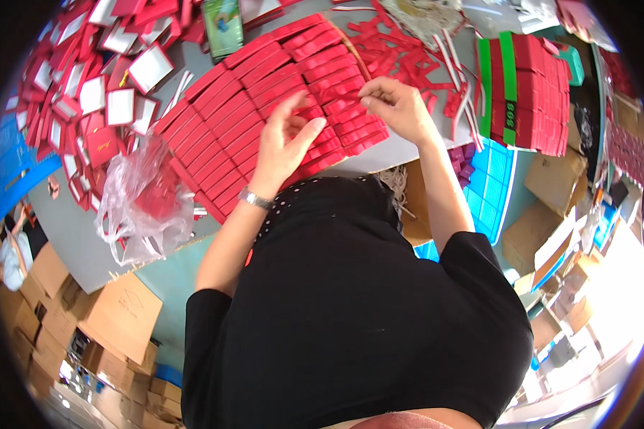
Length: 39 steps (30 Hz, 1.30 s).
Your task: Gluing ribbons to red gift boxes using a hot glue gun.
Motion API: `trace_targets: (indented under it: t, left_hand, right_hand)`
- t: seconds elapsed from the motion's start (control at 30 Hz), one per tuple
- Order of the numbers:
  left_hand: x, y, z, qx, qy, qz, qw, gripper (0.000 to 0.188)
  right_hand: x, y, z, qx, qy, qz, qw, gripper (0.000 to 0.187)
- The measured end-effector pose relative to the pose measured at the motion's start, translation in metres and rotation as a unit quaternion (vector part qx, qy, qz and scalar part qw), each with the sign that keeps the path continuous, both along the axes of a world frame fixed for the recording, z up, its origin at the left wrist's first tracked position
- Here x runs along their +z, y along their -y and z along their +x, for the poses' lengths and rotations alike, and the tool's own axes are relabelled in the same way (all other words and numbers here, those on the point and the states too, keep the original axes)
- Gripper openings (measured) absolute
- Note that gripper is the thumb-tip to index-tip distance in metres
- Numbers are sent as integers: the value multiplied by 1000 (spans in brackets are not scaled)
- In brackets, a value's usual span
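Note:
Small red boxes (222,121) stand packed in tight rows on the grey table in front of me. Those in the right-hand rows carry red ribbon bows (320,63) along their edges. Over the middle of the rows is my left hand (283,143), its thumb and fingers apart and nothing seen between them. My right hand (401,107) is over the right edge of the rows, thumb and fingertips pinched together. Something red lies at those fingertips, but whether it is held or belongs to the boxes below is unclear.
Loose red ribbon pieces (390,50) lie beyond my right hand. A heap of red and white boxes (93,93) covers the left, with a clear plastic bag (147,200) nearer. Strapped red stacks (529,100) stand right, near a blue crate (490,186). Cartons (122,314) sit lower left.

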<state>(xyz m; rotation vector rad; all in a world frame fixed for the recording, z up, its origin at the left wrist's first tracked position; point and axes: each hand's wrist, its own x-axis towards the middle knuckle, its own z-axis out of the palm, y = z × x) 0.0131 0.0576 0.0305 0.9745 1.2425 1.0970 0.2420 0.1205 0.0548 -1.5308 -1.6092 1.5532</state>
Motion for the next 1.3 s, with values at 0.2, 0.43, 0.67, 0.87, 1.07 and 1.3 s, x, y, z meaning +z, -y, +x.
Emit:
trace_targets:
  t: [0.2,0.43,0.67,0.87,1.07,1.3]
  left_hand:
    - [-7,-3,-21,70,-26,-50,996,12]
    - [-22,-2,-54,109,-367,47,923,16]
    - [-28,-2,-61,29,-484,164,859,33]
    - [-27,-5,-61,-11,-523,174,834,50]
    - [-24,-7,-61,-45,-550,163,818,51]
    - [-22,-13,-63,-81,-561,181,804,52]
  right_hand:
    - [-18,-19,-65,60,-90,-46,993,13]
    - [-40,-51,-114,36,16,70,997,14]
    - [-50,-57,-115,21,29,81,996,13]
    - [-42,-60,-115,44,52,78,995,14]
    - [-39,-60,-115,52,76,101,991,15]
    - [-47,-53,-118,64,126,211,967,12]
